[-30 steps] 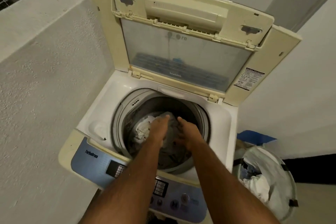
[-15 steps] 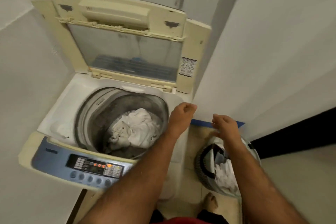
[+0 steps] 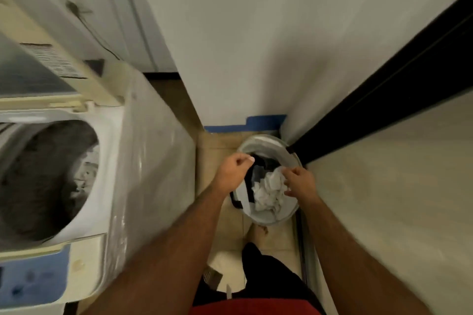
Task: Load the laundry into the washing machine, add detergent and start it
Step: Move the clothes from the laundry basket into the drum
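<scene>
The laundry basket (image 3: 258, 142), round and grey-white, stands on the floor to the right of the washing machine (image 3: 143, 161). Crumpled white laundry (image 3: 268, 192) lies in the basket over darker pieces. My left hand (image 3: 231, 171) hovers over the basket's left rim with its fingers loosely curled and nothing in it. My right hand (image 3: 299, 183) reaches in from the right, its spread fingertips at the edge of the white laundry. The machine's lid (image 3: 38, 59) stands up, and the drum (image 3: 48, 176) holds dark and white clothes.
A white wall (image 3: 256, 46) rises right behind the basket, with blue tape (image 3: 266, 120) at its foot. A black sliding-door frame (image 3: 384, 97) runs along the right. My bare foot (image 3: 258, 234) stands on the tiled floor just in front of the basket. The machine's blue control panel (image 3: 33, 279) is at lower left.
Both hands left the drum, swung right past the machine's edge and came down over the basket. My view turned right and down with them.
</scene>
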